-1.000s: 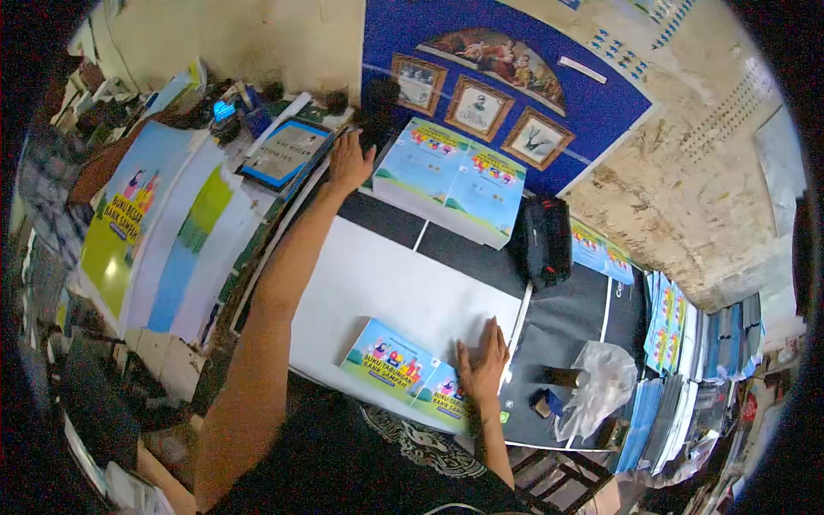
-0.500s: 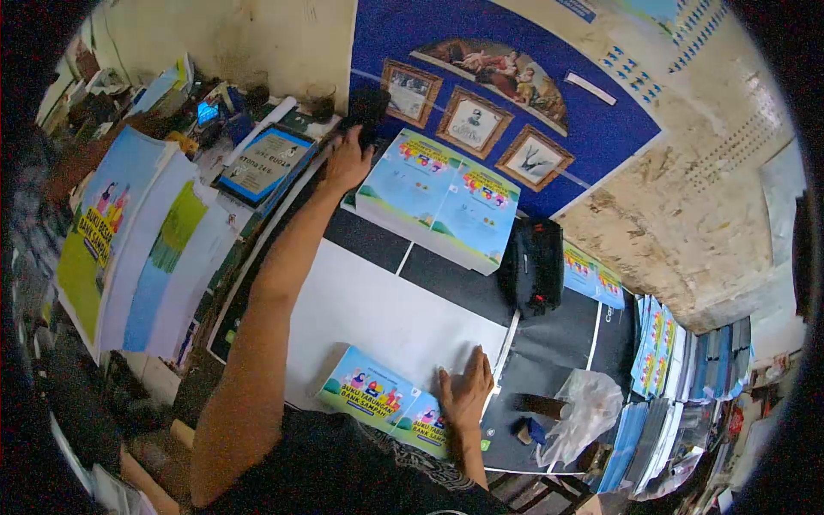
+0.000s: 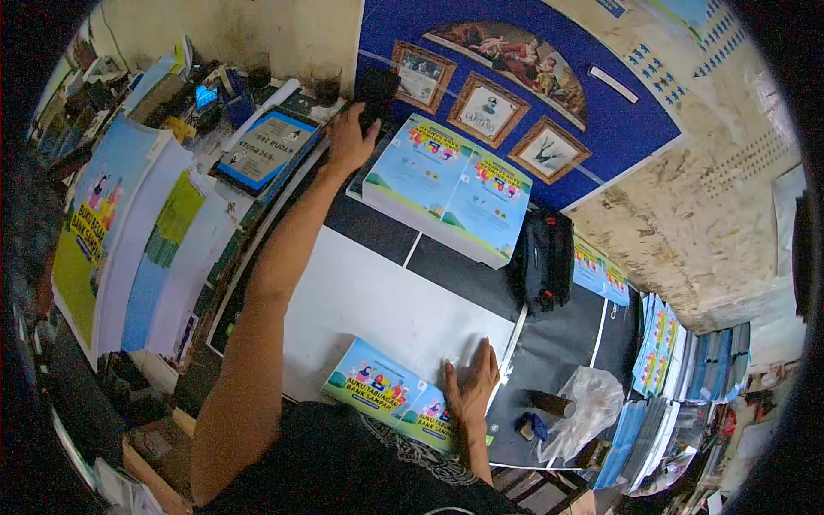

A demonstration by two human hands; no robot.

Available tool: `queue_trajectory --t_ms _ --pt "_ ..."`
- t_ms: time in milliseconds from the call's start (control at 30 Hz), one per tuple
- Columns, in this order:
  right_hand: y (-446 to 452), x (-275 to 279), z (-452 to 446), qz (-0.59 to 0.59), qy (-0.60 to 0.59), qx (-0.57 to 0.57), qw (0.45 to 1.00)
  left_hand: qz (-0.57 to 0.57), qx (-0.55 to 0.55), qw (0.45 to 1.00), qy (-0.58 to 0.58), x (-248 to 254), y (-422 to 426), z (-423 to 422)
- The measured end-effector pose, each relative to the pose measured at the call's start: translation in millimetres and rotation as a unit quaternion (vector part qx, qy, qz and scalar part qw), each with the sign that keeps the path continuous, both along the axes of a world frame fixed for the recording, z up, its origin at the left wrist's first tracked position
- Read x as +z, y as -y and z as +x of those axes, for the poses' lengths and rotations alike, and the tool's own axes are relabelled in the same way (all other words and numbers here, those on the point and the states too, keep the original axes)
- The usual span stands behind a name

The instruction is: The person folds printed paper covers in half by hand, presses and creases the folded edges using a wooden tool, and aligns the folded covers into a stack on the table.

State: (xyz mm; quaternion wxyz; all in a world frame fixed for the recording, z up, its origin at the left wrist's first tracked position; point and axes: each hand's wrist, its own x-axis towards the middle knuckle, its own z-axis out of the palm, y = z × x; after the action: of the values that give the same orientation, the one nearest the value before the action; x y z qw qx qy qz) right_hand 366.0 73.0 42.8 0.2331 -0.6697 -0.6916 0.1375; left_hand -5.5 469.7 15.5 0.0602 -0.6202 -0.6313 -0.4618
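Note:
My left hand reaches to the back of the table. Its thumb and fingers are at the lower end of a black object, whose kind I cannot make out; it stands by the wall. My right hand rests on the white board, fingers stretched out, holding nothing. Left of it lies a stack of booklet covers reading "Buku Tabungan Bank Sampah", partly hidden by my shirt. Behind the board sits a thick stack of blue printed sheets.
A black pouch stands right of the blue stack. A crumpled plastic bag and a brown roll lie to the right. Thick paper piles rise at the left, near a framed plaque. More stacks stand far right.
The view has shifted a little, so the wall pictures sit higher and further right. My left hand stays at the black object, and my right hand remains flat on the board.

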Motion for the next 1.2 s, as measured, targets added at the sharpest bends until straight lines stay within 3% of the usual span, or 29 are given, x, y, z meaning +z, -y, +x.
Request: queue_trajectory --t_ms 133,233,533,833,1033,1200 --pt "-0.5 -0.2 -1.4 -0.003 0.0 -0.006 1.0 0.121 0.096 0.983 0.095 14.0 -9.5 -22.6" --pt "-1.5 0.3 -2.2 -0.003 0.007 -0.007 1.0 0.126 0.217 0.967 0.031 26.1 -22.4 -51.9" --pt "-3.0 -6.7 -1.1 -0.014 0.018 -0.016 1.0 -0.02 0.213 0.975 0.063 30.9 -42.2 -101.4" --pt "-1.8 -7.6 1.2 -0.014 0.017 -0.015 1.0 -0.056 0.153 0.983 0.085 15.2 -60.9 -113.6" --pt "-3.4 -2.1 -2.3 -0.017 0.022 -0.012 1.0 -0.115 0.157 0.978 0.069 24.2 -62.5 -107.3" --pt "-2.0 -8.8 2.8 -0.014 0.001 -0.006 1.0 -0.101 0.185 0.974 0.087 11.8 -79.7 -110.6"
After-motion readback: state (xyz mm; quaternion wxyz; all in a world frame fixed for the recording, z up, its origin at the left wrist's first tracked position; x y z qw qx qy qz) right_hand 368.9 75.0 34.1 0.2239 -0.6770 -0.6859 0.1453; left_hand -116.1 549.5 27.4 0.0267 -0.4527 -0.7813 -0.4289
